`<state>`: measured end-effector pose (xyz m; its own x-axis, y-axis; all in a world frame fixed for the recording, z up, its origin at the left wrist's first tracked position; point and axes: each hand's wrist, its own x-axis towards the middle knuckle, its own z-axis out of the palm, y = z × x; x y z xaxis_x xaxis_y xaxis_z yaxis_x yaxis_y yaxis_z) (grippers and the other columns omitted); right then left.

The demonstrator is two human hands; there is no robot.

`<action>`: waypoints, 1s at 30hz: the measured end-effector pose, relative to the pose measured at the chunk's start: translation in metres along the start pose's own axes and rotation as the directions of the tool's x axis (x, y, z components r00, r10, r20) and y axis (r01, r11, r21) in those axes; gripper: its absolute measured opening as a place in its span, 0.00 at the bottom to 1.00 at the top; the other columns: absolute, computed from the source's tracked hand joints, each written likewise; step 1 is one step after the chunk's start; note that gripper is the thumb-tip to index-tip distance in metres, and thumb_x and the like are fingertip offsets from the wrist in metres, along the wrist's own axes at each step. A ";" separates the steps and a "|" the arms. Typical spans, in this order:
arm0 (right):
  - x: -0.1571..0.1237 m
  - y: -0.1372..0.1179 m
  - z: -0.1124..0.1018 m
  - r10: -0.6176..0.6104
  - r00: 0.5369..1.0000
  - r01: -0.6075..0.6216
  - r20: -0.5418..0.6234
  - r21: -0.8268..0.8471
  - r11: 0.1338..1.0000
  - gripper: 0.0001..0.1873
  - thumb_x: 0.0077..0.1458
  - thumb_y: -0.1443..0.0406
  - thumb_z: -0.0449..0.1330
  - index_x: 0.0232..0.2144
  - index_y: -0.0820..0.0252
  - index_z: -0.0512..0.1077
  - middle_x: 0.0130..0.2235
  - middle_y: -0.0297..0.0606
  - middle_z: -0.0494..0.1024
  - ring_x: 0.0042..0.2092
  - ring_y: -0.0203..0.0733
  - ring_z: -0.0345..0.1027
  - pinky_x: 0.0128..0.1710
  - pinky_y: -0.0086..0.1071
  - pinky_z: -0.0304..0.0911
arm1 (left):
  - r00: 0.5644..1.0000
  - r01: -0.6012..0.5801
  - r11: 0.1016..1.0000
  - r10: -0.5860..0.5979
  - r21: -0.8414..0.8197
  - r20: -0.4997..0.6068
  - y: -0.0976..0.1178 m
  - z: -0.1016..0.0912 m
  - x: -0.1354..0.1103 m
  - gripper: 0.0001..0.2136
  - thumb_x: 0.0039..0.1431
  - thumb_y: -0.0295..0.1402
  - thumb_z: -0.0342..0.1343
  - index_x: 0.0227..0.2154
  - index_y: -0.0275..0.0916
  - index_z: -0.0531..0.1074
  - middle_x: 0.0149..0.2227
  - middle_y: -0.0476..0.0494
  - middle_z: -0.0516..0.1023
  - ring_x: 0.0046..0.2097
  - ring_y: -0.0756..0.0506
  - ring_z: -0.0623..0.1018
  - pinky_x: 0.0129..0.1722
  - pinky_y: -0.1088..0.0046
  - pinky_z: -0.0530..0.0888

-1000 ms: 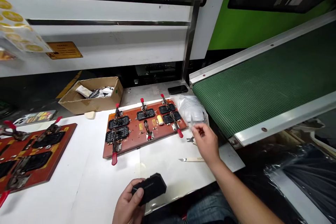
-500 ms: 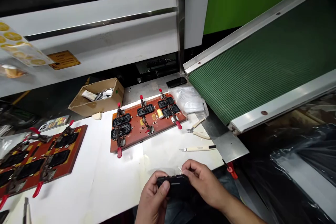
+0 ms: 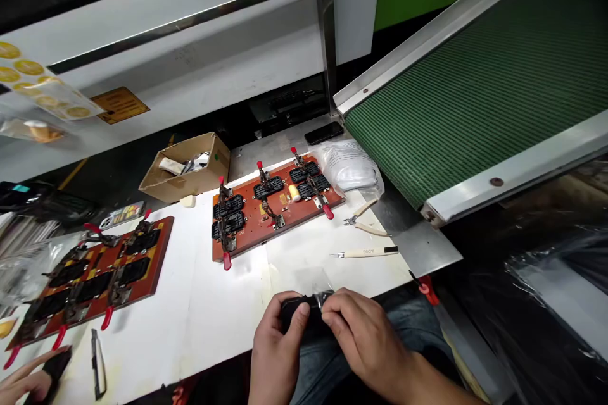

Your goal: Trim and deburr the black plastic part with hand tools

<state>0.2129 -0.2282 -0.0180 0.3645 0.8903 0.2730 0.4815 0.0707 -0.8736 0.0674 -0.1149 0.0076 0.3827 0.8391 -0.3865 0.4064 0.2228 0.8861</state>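
Note:
My left hand (image 3: 279,345) grips a small black plastic part (image 3: 313,314) at the front edge of the table, thumb on top and fingers behind. At the right end of that part, the fingers of my right hand (image 3: 358,326) are pinched together. A thin clear plastic film (image 3: 323,283) stands up by these fingertips and seems to be pinched in them. My right fingers cover the part's right end. Beyond my hands lie a cream-handled craft knife (image 3: 365,252) and a pair of cream-handled cutting pliers (image 3: 368,220).
Black parts sit under red-handled clamps on a brown fixture board (image 3: 249,231) and a second board (image 3: 159,266) at left. Another person's hand (image 3: 21,386) holds a black part near a box cutter (image 3: 97,367). A cardboard box (image 3: 190,180), phone (image 3: 323,133) and green conveyor (image 3: 475,88) stand behind.
The view has shifted left, bringing in another person's hand at lower left. My right hand has turned over the part's right end, and the clear film now stands up by its fingertips.

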 end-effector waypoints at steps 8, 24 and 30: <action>-0.004 -0.002 0.037 0.100 0.995 -0.099 0.005 0.133 0.986 0.10 0.67 0.69 0.55 0.49 0.54 0.71 0.42 0.35 0.79 0.42 0.39 0.74 0.42 0.33 0.70 | 0.954 0.075 0.923 -0.177 -0.378 -0.243 -0.029 0.031 -0.007 0.32 0.50 0.59 0.69 0.49 0.42 0.73 0.41 0.44 0.83 0.43 0.42 0.82 0.45 0.67 0.81; -0.014 -0.003 0.008 0.291 0.940 -0.342 0.180 0.485 0.804 0.12 0.68 0.56 0.60 0.41 0.59 0.75 0.33 0.35 0.80 0.34 0.34 0.74 0.37 0.28 0.68 | 0.998 0.035 0.986 -0.042 -0.163 -0.040 -0.022 0.007 -0.002 0.28 0.54 0.51 0.71 0.55 0.42 0.81 0.59 0.39 0.82 0.63 0.36 0.78 0.64 0.65 0.76; -0.017 0.023 0.000 0.505 0.809 -0.466 0.301 0.852 0.239 0.26 0.62 0.44 0.65 0.46 0.60 0.72 0.37 0.35 0.77 0.35 0.34 0.69 0.32 0.27 0.64 | 0.999 0.039 0.962 -0.039 -0.271 0.006 -0.008 0.032 -0.015 0.36 0.47 0.49 0.75 0.57 0.37 0.78 0.49 0.35 0.86 0.51 0.34 0.85 0.52 0.62 0.83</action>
<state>0.2178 -0.2413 -0.0429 0.2977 0.8916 -0.3412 -0.7339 -0.0149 -0.6791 0.0848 -0.1449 -0.0021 0.3720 0.8267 -0.4222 0.1812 0.3814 0.9065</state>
